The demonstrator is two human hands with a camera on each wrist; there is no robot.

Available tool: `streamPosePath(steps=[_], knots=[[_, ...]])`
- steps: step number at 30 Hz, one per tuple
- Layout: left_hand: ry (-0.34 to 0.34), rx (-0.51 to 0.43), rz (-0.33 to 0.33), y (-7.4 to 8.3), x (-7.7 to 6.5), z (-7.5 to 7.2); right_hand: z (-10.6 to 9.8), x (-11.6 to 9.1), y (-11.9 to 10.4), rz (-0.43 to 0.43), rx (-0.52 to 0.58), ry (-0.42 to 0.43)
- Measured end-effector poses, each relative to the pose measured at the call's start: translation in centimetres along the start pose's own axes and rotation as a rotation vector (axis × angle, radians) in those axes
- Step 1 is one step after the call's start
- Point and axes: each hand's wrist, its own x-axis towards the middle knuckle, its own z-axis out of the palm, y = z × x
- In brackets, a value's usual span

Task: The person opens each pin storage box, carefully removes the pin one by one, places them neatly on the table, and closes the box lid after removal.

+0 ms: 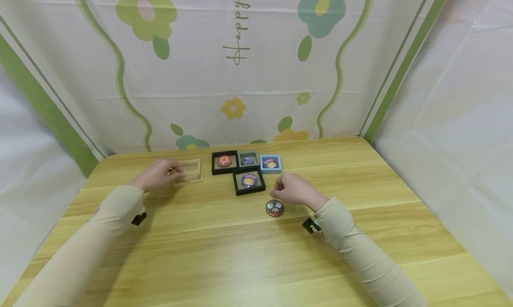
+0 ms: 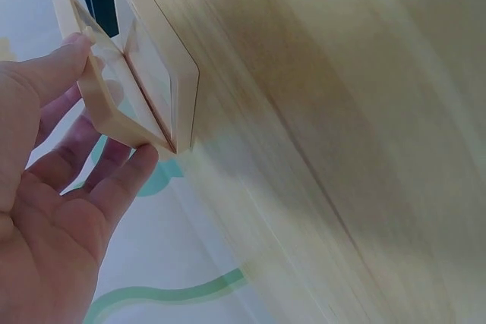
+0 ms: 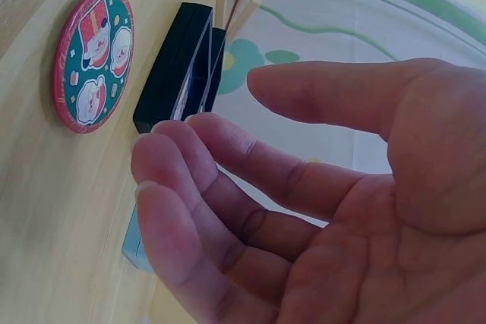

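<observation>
Frame (image 1: 191, 173), pale wood-toned, sits partly unfolded on the table (image 1: 216, 253), far left; I observe the left hand (image 1: 159, 173) pinching its raised half. Right hand (image 1: 295, 190), fingers loosely bent, thumb apart, holds nothing, just beside the round badge (image 1: 274, 208).

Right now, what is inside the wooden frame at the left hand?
Between the halves of the wooden frame, held open by the left hand, only clear panels show. The thumb covers part of one rim, and the left wrist picture's top cuts off the far end.
</observation>
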Motion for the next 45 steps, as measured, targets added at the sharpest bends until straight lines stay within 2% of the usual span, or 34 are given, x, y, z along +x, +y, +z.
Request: streamPosePath(steps=[38, 45], knots=[[-0.004, 0.003, 0.002, 0.10, -0.09, 0.10, 0.28, 0.06, 0.17, 0.007, -0.001, 0.003], [-0.021, -0.004, -0.001, 0.00, 0.03, 0.22, 0.30, 0.11, 0.17, 0.007, -0.005, -0.004]])
